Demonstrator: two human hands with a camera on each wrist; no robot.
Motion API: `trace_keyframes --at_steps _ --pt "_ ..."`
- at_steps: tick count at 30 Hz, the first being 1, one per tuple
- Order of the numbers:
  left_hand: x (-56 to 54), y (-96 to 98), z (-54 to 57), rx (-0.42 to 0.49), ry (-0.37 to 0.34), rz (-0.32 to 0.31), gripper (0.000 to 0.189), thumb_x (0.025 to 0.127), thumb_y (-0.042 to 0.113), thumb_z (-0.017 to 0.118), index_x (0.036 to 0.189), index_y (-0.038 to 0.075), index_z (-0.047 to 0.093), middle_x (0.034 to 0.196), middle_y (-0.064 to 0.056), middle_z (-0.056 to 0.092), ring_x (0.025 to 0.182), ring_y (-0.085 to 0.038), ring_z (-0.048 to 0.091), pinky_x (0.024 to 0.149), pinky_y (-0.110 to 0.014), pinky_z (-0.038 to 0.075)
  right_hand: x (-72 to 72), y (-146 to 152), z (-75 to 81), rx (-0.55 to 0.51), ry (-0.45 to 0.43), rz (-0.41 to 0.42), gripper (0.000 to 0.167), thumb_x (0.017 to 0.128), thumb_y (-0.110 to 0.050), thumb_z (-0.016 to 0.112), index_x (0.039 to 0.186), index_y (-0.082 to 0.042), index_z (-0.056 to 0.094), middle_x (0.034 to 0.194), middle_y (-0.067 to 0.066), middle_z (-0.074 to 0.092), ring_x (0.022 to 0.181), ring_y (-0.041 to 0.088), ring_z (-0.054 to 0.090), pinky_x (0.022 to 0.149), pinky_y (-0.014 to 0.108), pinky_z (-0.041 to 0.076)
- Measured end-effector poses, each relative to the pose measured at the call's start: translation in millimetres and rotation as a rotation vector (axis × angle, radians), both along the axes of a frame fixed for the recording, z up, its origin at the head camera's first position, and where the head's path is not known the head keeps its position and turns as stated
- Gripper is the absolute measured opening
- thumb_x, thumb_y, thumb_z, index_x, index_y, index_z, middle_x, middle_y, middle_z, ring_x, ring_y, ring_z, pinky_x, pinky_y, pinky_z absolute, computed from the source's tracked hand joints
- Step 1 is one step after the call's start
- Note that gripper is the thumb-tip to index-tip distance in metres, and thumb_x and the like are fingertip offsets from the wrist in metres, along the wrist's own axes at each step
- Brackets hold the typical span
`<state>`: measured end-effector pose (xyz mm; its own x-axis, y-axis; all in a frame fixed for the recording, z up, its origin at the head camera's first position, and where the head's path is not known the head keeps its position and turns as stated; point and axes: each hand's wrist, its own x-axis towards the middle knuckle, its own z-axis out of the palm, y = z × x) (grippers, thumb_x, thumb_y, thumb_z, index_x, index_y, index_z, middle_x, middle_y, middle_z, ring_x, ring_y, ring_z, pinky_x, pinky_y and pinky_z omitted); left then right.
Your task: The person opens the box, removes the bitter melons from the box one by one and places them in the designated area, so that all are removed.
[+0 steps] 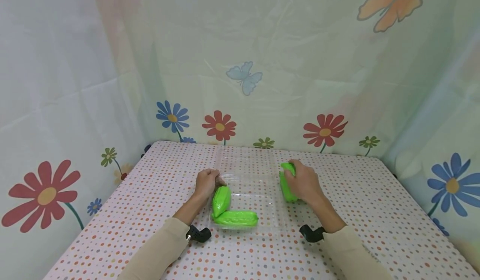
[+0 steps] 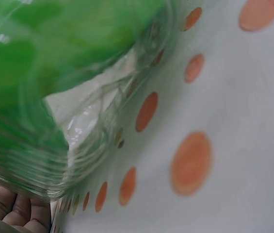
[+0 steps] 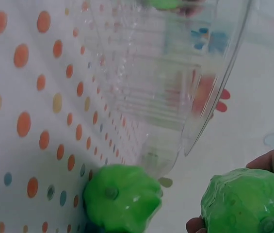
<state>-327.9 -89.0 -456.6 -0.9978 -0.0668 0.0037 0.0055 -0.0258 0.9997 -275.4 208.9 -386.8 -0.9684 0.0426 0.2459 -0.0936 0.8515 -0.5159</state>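
Note:
A clear plastic clamshell box (image 1: 267, 205) lies opened out on the table, its lid (image 1: 245, 160) toward the back. Inside its front half are two bright green ridged fruits, one upright along the left side (image 1: 221, 201) and one crosswise at the front (image 1: 238, 218). My left hand (image 1: 206, 183) grips the box's left edge near the fold. To the right of the box, my right hand (image 1: 305, 183) holds another green ridged fruit (image 3: 243, 201) above the table. One more such fruit (image 3: 122, 196) rests on the table just below it.
The table (image 1: 180, 159) wears a white cloth with coloured dots. Behind it and at both sides hang curtains (image 1: 270, 42) printed with flowers and butterflies. A black wrist mount (image 1: 199, 234) sits on the left forearm, another (image 1: 312, 233) on the right.

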Motion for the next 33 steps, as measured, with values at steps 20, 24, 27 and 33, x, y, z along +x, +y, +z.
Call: trace_keyframes --at_steps 20,24,27,33 --pt "-0.4 1.1 2.5 0.005 -0.006 0.005 0.024 0.105 0.012 0.049 0.093 -0.007 0.058 0.072 -0.006 0.058 0.064 -0.015 0.064 0.066 -0.030 0.059 -14.3 28.2 -7.6 0.029 -0.017 -0.074 0.052 0.102 -0.025 0.048 0.145 0.004 0.046 0.099 0.021 0.059 0.070 0.025 0.052 0.054 0.030 0.041" --pt "-1.2 0.8 1.9 0.002 -0.009 0.010 0.024 0.105 0.012 0.049 0.091 -0.005 0.057 0.072 -0.006 0.058 0.063 -0.015 0.064 0.066 -0.030 0.060 -18.0 36.2 -13.4 0.017 -0.044 -0.103 0.053 0.103 -0.028 0.047 0.147 0.003 0.044 0.105 0.023 0.058 0.075 0.027 0.052 0.056 0.030 0.041" --pt "-0.9 0.6 1.4 0.006 -0.013 0.015 0.024 0.105 0.011 0.049 0.086 -0.001 0.055 0.070 -0.005 0.058 0.062 -0.015 0.063 0.065 -0.030 0.060 -20.0 42.4 -18.0 0.014 -0.040 -0.124 0.053 0.103 -0.028 0.047 0.146 0.003 0.044 0.111 0.026 0.058 0.078 0.028 0.053 0.056 0.030 0.042" --pt "0.4 1.1 1.8 0.015 -0.017 0.022 0.025 0.105 0.012 0.050 0.082 0.002 0.054 0.069 -0.005 0.057 0.061 -0.014 0.062 0.062 -0.029 0.058 -21.0 53.1 -22.8 0.005 -0.014 -0.134 0.052 0.104 -0.026 0.046 0.146 0.006 0.044 0.111 0.028 0.060 0.073 0.027 0.054 0.053 0.029 0.043"
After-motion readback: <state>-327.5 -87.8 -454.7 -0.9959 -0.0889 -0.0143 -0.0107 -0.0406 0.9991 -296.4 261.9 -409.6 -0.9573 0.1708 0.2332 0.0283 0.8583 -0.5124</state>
